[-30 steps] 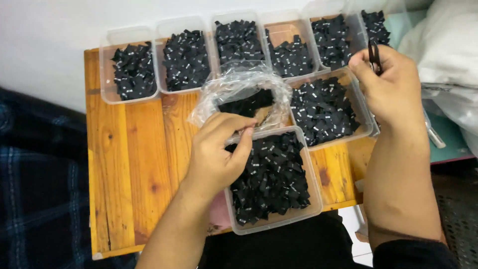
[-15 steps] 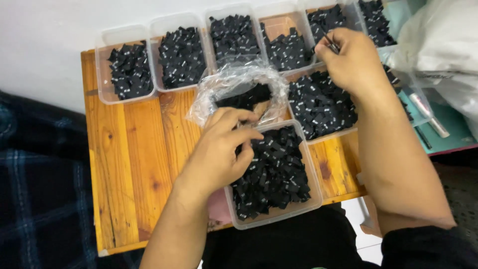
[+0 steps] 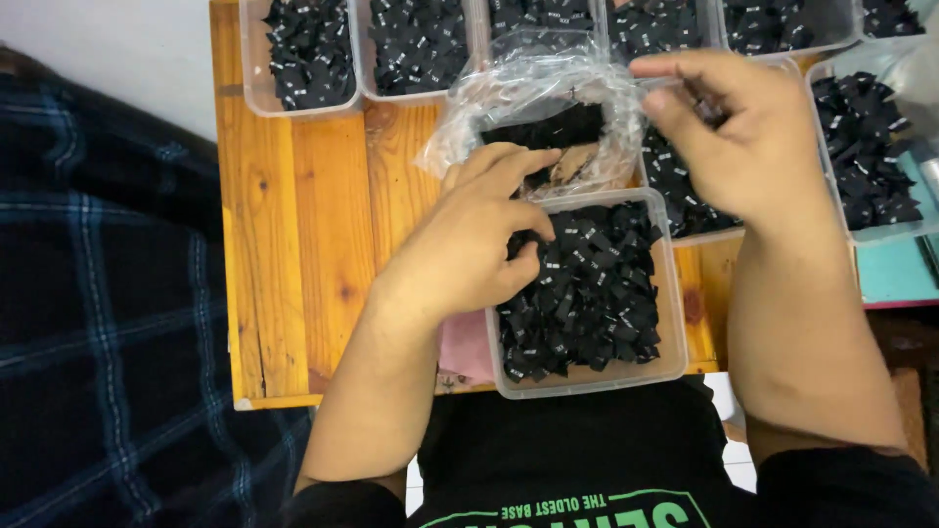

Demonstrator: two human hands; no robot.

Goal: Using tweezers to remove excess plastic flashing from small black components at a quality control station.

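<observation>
**Right hand swung back over the bag as the left stayed in the near tub**

The wooden table [image 3: 293, 244] was the anchor, a slatted orange top with a dark plaid cloth [image 3: 98, 293] off its left edge. Along the table's far edge ran a row of clear plastic tubs [image 3: 303, 49], each heaped with small black woven labels, their tops cut off by the frame. At the table's near edge sat the near tub [image 3: 587, 293], full of the same black labels [image 3: 597, 284]. Just beyond it, mid-table, lay a crumpled clear plastic bag [image 3: 528, 108] holding a short stack of labels [image 3: 548, 127].

What changed: a second earlier the right hand [image 3: 743, 137] was away at the far right corner of the table; it had since travelled in and hung over the tub beside the bag, fingers curled narrow, pinched on something dark. The whole view had also dipped closer. My reading is that a picked piece was being carried toward the bag.

The left hand [image 3: 479, 244] kept its place at the near tub's left rim, fingers half closed on the labels, with the forefinger stretched toward the bag's mouth.

Hard to make out: what exactly the right fingertips pinched, whether the left hand truly gripped a label, and a pinkish patch under the left wrist.
</observation>
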